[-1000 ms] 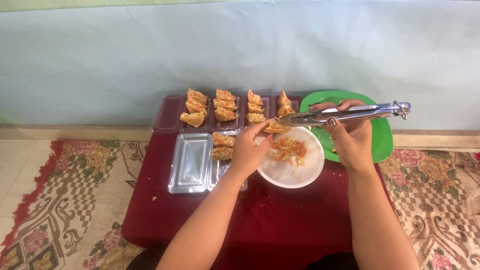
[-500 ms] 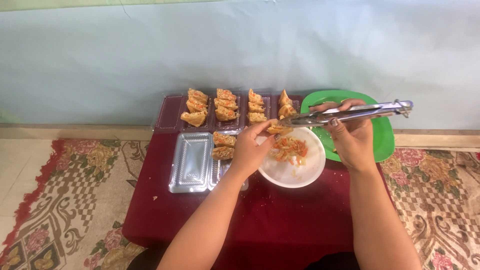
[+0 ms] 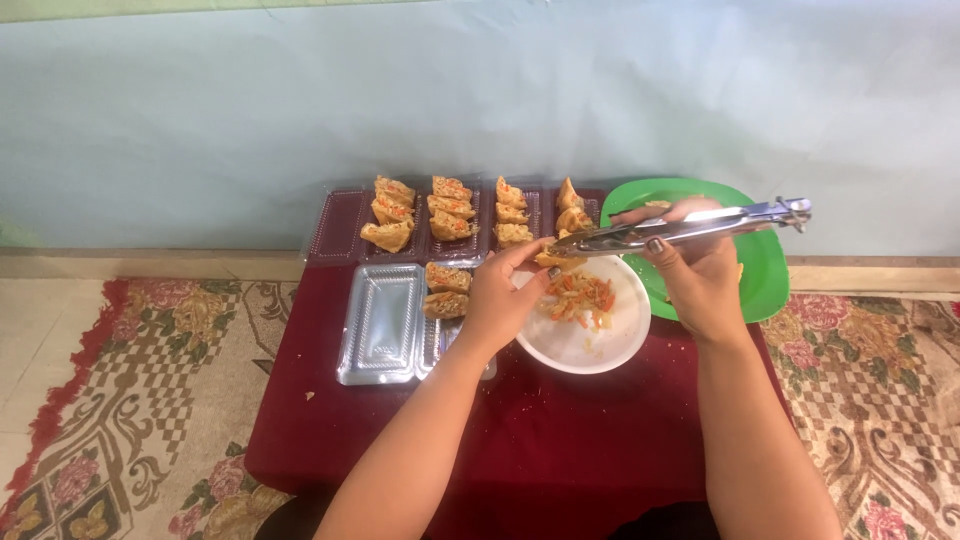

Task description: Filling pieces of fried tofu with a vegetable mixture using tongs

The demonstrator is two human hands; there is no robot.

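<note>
Maroon-clothed low table (image 3: 560, 450): left hand (image 3: 497, 300) pinches golden folded pastry (image 3: 556, 259) over white filling bowl (image 3: 590, 345), right hand (image 3: 700, 275) grips steel tongs (image 3: 690, 228) closed; several clear trays filled, one clear plastic tray (image 3: 382, 322) empty.

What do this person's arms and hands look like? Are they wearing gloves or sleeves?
No gloves and no sleeves show: both forearms are bare from the bottom edge of the picture up to the hands. The left hand and the right hand are bare too. The right hand's nails look darkly painted; one on the left thumb also looks dark. No ring, watch or bracelet can be made out.
</note>
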